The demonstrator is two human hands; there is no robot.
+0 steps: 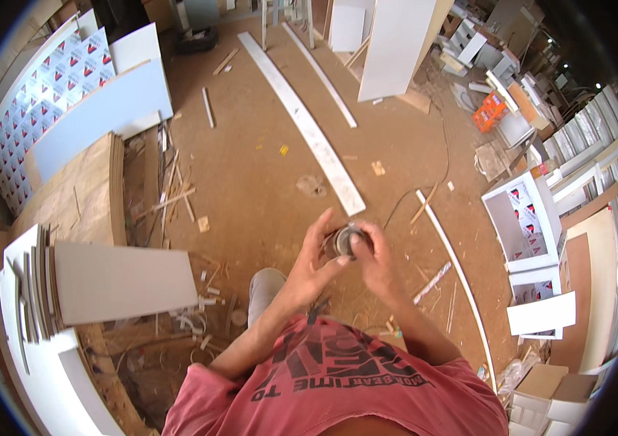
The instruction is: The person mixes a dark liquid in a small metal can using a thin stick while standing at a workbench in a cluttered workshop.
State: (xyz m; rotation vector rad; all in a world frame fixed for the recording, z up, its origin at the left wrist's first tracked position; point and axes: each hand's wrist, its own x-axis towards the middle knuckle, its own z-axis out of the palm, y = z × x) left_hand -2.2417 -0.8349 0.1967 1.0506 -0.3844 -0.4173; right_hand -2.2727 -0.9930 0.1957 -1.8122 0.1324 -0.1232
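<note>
In front of my chest I hold a small round object (345, 242) with a dark rim and a greyish face; its kind is too small to make out. My left hand (313, 260) curves around its left side, thumb touching the lower edge and index finger pointing up and away. From the right, my right hand (376, 263) closes on it, with a finger or thumb across its face. Beyond the hands, a long white board (302, 120) lies on the brown floor, its near end just past my fingers.
White panels (126, 283) lean in a stack at left, near a plywood stack (80, 200). A long thin white strip (462, 272) curves along the floor at right. White cabinet frames (523, 225) and an orange box (489, 111) stand further right. Wood scraps (178, 196) litter the left floor.
</note>
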